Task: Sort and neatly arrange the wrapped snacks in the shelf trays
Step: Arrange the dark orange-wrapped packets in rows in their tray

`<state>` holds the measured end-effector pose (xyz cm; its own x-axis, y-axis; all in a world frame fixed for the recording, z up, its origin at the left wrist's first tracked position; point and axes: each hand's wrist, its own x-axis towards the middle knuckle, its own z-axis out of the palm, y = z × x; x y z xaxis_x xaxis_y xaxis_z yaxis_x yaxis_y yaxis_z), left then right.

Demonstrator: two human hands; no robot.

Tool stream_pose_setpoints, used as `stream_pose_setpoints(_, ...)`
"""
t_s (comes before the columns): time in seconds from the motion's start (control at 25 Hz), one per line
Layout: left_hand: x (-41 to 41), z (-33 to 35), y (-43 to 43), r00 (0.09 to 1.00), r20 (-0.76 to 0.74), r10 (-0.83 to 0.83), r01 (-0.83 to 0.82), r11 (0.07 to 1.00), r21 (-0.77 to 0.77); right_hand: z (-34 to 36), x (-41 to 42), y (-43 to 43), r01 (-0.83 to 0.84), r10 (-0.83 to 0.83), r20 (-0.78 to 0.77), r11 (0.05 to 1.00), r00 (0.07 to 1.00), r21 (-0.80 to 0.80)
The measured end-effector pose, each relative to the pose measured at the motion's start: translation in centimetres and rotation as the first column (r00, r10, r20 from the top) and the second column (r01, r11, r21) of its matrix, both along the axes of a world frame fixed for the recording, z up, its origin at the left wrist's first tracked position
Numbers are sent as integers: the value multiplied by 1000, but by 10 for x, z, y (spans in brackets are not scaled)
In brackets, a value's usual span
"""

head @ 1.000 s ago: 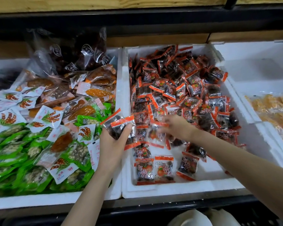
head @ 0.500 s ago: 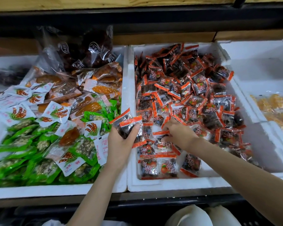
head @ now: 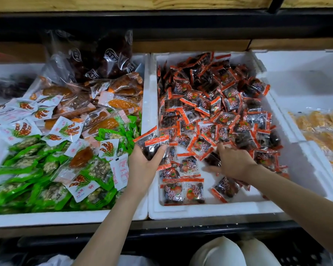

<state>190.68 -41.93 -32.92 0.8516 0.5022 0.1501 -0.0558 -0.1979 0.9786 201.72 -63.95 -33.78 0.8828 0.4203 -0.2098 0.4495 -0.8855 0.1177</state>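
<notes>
My left hand (head: 145, 167) is gripping orange-edged clear snack packets (head: 152, 144) while my right hand (head: 235, 164), fingers spread loose, is touching the pile (head: 219, 104) in the white foam tray (head: 200, 210).

Orange-edged snack packets (head: 215, 112) — heaped in white tray (head: 200, 210)

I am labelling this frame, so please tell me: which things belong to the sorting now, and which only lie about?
In the job: left hand gripping a stack of orange-edged packets; right hand touching the pile; middle tray.
Lying about: green packets; yellow snacks; clear bag.
</notes>
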Motion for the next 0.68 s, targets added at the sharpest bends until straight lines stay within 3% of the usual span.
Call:
stream_pose_setpoints(0.24,-2,3,-2,1000,-12,12,-11,999,30,-1,1,-8,223,-200,-148,961,969,164)
stream_pose_setpoints(0.36,-3,4,-3,1000,-11,10,-9,997,72,6,-6,-15,178,-145,-126,933,981,313)
stream_pose_setpoints(0.56,-2,2,-5,1000,-15,-2,5,985,175,1,-35,-24,54,-27,-246,993,969,104)
stream_pose_setpoints(0.68,-2,3,-7,1000,-19,4,0,981,196,1,-33,-33,98,-46,-310,983,950,157)
